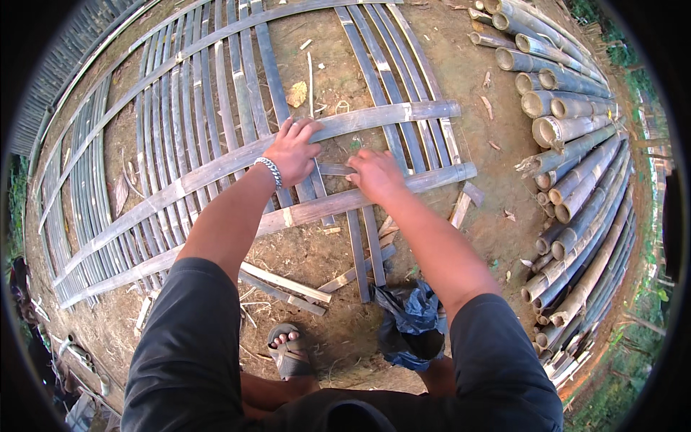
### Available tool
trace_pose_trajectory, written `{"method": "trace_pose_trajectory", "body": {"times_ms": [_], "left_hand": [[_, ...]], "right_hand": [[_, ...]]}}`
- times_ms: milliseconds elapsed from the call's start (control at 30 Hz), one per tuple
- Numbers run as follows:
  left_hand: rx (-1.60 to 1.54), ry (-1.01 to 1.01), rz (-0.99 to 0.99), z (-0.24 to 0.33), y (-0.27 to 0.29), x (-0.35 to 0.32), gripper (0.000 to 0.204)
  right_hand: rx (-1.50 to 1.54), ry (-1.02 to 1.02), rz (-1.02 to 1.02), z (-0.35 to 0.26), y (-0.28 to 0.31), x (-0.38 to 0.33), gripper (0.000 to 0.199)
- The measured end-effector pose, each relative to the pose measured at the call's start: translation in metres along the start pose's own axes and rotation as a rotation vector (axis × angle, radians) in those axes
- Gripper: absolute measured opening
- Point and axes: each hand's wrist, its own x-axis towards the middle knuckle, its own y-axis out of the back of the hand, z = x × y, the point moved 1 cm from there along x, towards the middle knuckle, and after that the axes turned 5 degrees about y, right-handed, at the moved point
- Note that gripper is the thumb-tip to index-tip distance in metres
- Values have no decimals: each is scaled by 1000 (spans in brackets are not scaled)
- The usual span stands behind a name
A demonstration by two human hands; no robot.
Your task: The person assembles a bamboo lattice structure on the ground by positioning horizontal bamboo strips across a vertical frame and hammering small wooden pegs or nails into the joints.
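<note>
Grey split-bamboo lattice (216, 144): left hand (291, 151) pressing flat, right hand (374, 175) curling over the 3 o'clock crosspiece (403, 186); loose slats risk pinching fingers.

bamboo lattice (216, 169): far ends cut off at rim | right hand (374, 175): fingertips hidden underneath

Outside in daylight. Bare brown dirt ground (497, 65). Big pile of cut bamboo poles (576, 180) on the right. Green plants (633, 353) behind.
</note>
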Motion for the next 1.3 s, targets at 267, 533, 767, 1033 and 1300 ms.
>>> {"method": "trace_pose_trajectory", "body": {"times_ms": [267, 533, 767, 1033, 1300], "left_hand": [[8, 14, 15, -1, -3, -1, 25], [93, 35, 19, 3, -5, 3, 34], [-19, 153, 194, -17, -10, -2, 51], [-78, 839, 435, -56, -21, 8, 64], [-24, 1046, 410, -53, -17, 16, 65]], "right_hand": [[13, -18, 96, 2, -9, 3, 28], [76, 8, 253, 10, -13, 3, 31], [59, -73, 354, -12, -16, -20, 48], [-29, -265, 284, -14, -26, -16, 60], [-32, -283, 293, -19, -25, -7, 59]]}}
